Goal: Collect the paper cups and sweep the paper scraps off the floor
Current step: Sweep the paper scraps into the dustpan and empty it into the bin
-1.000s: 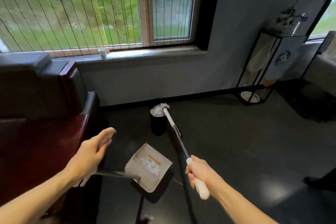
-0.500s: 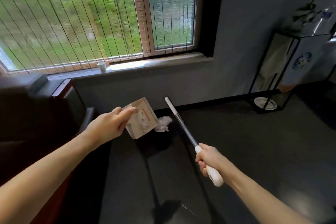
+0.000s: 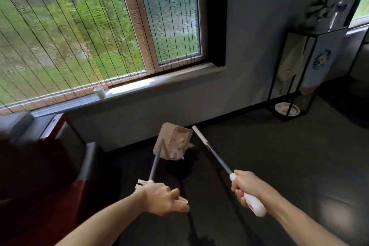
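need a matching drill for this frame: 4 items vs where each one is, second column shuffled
Things
1. paper cup
2. dustpan
3. broom handle
4. white plate

Places
A. gripped by the right hand
B. at the foot of the black stand
C. on the window sill
D. held up by the left hand, paper scraps in it

Pairs: 1-C, 2-D, 3-A, 4-B

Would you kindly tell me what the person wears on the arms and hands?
Nothing that shows: the left hand and right hand are bare, with no gloves, rings or watch in view, and the left forearm and right forearm are uncovered down to the picture's edge, no sleeves visible.
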